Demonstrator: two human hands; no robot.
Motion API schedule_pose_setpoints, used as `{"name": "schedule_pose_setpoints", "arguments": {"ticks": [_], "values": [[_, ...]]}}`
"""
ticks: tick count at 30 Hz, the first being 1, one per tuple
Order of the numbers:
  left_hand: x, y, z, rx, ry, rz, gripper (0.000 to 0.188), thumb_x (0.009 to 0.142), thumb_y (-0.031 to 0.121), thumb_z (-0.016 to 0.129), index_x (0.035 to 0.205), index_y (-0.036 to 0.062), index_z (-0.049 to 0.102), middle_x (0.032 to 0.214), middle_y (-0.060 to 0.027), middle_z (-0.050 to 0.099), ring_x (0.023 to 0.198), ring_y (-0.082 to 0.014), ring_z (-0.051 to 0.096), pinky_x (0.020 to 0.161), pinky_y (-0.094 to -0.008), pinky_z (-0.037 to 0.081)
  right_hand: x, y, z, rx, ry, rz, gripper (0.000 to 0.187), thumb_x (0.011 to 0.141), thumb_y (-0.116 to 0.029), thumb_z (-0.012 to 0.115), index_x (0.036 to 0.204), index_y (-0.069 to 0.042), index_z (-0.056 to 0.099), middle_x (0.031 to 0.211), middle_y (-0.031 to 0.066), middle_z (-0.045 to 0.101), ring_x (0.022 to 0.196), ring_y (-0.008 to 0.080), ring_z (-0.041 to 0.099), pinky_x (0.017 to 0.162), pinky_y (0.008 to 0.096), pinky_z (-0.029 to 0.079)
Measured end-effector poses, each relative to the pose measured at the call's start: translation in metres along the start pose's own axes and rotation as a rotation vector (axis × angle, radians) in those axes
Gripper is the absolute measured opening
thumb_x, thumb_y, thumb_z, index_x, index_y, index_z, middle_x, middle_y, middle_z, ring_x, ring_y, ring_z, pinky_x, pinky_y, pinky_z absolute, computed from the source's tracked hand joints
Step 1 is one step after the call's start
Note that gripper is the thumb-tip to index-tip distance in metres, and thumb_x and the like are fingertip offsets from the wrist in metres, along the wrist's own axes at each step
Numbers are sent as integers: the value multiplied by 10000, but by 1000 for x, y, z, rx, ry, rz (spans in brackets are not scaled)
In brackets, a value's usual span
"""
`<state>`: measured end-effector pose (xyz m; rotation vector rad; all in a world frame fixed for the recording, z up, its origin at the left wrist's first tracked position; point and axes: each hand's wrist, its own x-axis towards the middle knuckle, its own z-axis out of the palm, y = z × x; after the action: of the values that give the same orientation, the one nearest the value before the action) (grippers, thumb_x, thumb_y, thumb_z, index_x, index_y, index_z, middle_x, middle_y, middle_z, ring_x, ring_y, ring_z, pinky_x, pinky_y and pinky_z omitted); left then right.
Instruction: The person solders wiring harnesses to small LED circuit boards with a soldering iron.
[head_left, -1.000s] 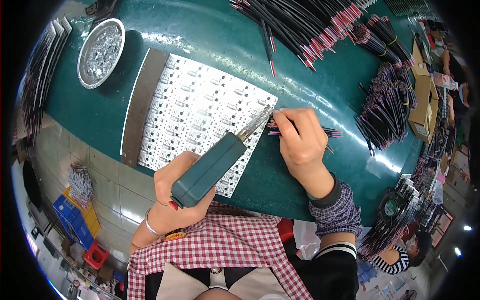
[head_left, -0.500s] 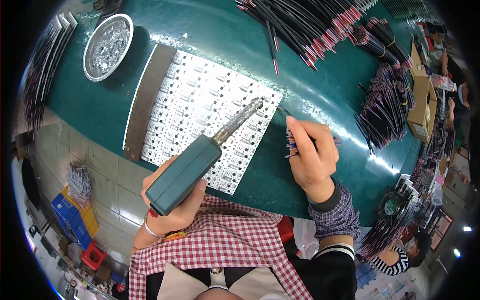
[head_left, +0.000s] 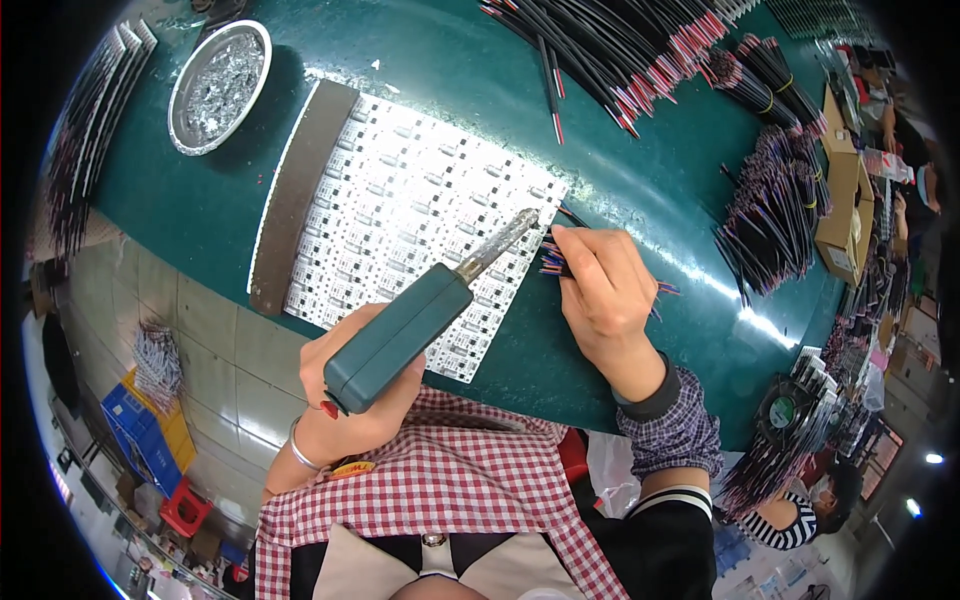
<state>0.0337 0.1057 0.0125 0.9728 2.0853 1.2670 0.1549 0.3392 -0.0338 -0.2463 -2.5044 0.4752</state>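
My left hand (head_left: 383, 416) is wrapped round the green body of a soldering gun (head_left: 400, 340). Its dark metal tip points up and right, over the right edge of a white circuit board panel (head_left: 400, 220) covered in rows of small components. My right hand (head_left: 610, 300) is closed on a bundle of short wires (head_left: 552, 262) with blue, red and black ends. One wire (head_left: 568, 213) sticks out from its thumb and forefinger close to the panel's upper right corner. Whether wire and tip touch the board, I cannot tell. A brown strip (head_left: 300, 200) lies along the panel's left edge.
A round metal bowl (head_left: 185, 125) of silvery scraps stands at upper left. Black wires (head_left: 610, 50) with red and white ends are heaped at the back, and tied wire bundles (head_left: 770, 215) lie at right beside a cardboard box (head_left: 845, 215). A person (head_left: 800, 515) sits at lower right.
My left hand and the soldering gun have moved right and slightly down. My right hand with the wires has shifted left, closer to the panel's edge.
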Motion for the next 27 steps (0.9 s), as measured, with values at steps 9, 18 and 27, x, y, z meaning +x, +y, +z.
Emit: {"name": "schedule_pose_setpoints", "arguments": {"ticks": [9,18,27], "values": [[1,-6,4,63,-17,97,243,706,-86,689,947,-84,659,881,-153,670,701,-198,666,621,-270,518,1,0,0,-24,-29,-13,235,672,29,694,905,9,669,838,79,630,702,216,607,551,312,493],[6,-1,9,-70,6,-23,180,693,-64,694,865,-56,644,778,-123,641,630,-187,634,564,-268,479,-1,1,-1,-56,-43,-27,229,665,13,681,893,7,666,834,74,619,711,213,603,545,310,488],[0,-6,7,1,27,81,161,668,-63,704,816,-48,641,765,-127,631,602,-202,625,530,-270,464,-1,1,-1,-69,-51,-35,240,659,1,683,899,5,663,845,69,616,720,211,601,546,307,487]]}}
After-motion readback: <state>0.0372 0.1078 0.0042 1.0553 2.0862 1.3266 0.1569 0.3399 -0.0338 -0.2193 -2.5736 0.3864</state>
